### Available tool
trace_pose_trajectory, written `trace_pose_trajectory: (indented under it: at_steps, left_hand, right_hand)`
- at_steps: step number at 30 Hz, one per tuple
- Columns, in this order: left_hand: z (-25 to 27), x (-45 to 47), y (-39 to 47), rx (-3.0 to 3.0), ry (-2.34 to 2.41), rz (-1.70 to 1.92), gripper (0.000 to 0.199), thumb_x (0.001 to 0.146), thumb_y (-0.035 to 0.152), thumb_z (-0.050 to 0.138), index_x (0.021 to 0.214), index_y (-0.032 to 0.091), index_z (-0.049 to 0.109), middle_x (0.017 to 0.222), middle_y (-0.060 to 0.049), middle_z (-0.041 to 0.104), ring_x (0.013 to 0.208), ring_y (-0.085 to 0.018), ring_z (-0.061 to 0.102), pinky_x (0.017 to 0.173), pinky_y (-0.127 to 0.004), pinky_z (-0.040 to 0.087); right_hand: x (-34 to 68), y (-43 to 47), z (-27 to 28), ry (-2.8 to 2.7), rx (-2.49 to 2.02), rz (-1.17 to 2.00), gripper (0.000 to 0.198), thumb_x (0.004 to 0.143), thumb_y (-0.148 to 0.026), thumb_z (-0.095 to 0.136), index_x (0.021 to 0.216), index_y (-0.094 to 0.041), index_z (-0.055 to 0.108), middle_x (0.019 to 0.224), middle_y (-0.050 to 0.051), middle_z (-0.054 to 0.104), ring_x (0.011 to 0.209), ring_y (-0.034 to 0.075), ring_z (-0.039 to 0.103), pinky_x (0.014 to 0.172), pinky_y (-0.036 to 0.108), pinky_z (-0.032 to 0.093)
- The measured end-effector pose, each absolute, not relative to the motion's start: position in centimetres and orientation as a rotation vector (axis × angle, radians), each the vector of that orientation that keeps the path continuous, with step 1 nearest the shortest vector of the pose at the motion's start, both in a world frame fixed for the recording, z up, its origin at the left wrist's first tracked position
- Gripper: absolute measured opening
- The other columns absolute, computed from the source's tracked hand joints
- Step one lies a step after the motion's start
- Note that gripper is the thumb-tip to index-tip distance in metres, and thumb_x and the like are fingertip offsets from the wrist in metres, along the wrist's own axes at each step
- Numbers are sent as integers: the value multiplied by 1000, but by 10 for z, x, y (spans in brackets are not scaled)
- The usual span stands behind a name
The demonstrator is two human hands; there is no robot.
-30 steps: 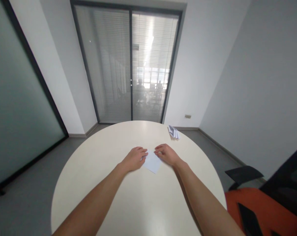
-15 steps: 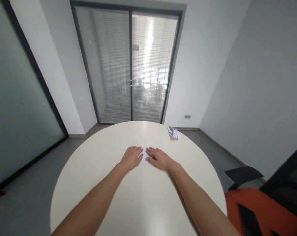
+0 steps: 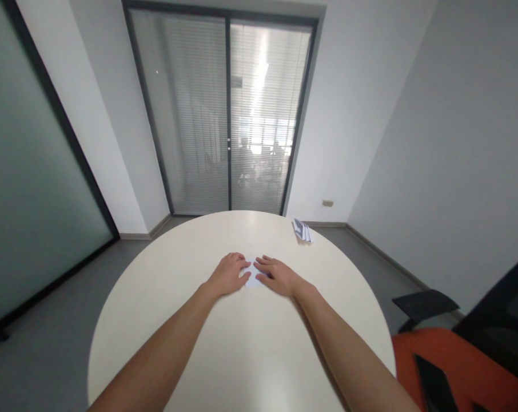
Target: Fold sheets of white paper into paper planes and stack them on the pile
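Observation:
A small white sheet of paper [image 3: 251, 279] lies flat near the middle of the round cream table [image 3: 242, 349]. My left hand [image 3: 230, 274] rests over its left part, thumb and fingers apart on the sheet. Over the right part lies my right hand [image 3: 279, 276], fingers stretched out and thumb pointing inward. Both hands cover the sheet's sides, so only its middle strip shows. Neither hand is closed round anything.
Toward the far right rim sits a fanned stack of folded papers [image 3: 302, 231] with dark printing. An orange chair with a black armrest [image 3: 426, 306] stands at the right. Glass doors with blinds [image 3: 228, 114] are beyond the table.
My left hand has shifted slightly to the left and its fingers have moved a little, showing a bit more of the paper. My right hand has hardly moved.

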State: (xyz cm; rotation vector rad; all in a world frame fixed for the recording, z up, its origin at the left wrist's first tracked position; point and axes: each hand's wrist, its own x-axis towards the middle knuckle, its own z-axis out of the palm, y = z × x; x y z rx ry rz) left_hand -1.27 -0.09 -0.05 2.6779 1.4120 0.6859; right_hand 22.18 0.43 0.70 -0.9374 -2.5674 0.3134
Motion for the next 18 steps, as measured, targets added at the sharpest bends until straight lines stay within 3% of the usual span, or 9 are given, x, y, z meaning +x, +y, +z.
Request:
trace_pose_trajectory:
  at_steps: [5, 18]
  left_hand:
    - [-5, -21, 3, 2673, 1305, 609, 45, 93, 46, 58, 131, 23, 64, 146, -10, 54, 138, -30, 42, 117, -47, 30]
    - [7, -15, -7, 2696, 1179, 644, 45, 84, 47, 69, 119, 19, 68, 131, -13, 60, 125, -28, 51, 111, -43, 38]
  right_hand:
    - [234, 12, 2, -2547, -1154, 276, 49, 100, -43, 45, 144, -22, 52, 153, 13, 45, 142, 34, 39, 115, 57, 32]
    - [250, 22, -8, -2442, -1370, 53, 42, 99, -40, 47, 133, -19, 59, 145, 14, 54, 139, 30, 43, 115, 49, 32]
